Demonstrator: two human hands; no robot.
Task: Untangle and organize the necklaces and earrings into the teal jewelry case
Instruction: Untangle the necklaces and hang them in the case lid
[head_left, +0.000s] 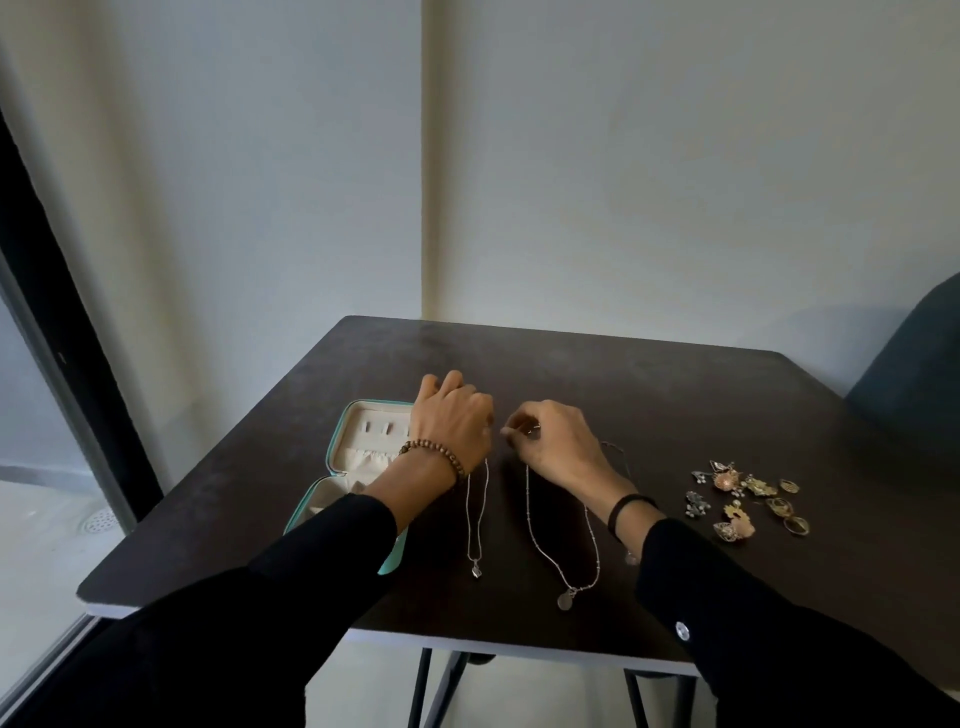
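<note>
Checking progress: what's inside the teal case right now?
In the teal case: cream lining, tabs, a gathered pocket; no jewelry visible. The left forearm hides most of its near half.

Light: dim, cool, grey-blue throughout. Brightest patch is far left, the pale floor seen through the tall glass pane with a black frame (31, 415); daylight seems to enter there. Plain off-white walls (623, 182) evenly lit. One soft shadow beside the dark rounded chair back (914, 364). Dark brown square tabletop (597, 374): faint dull sheen near its far edge, no glare. Black long sleeves (270, 618) crushed to flat black, folds unreadable. Frame bows at the left edge, wide-angle distortion. Small gold and pink earrings (748, 499) and thin silver chain necklaces (477, 514) soft, fine detail smeared.
</note>
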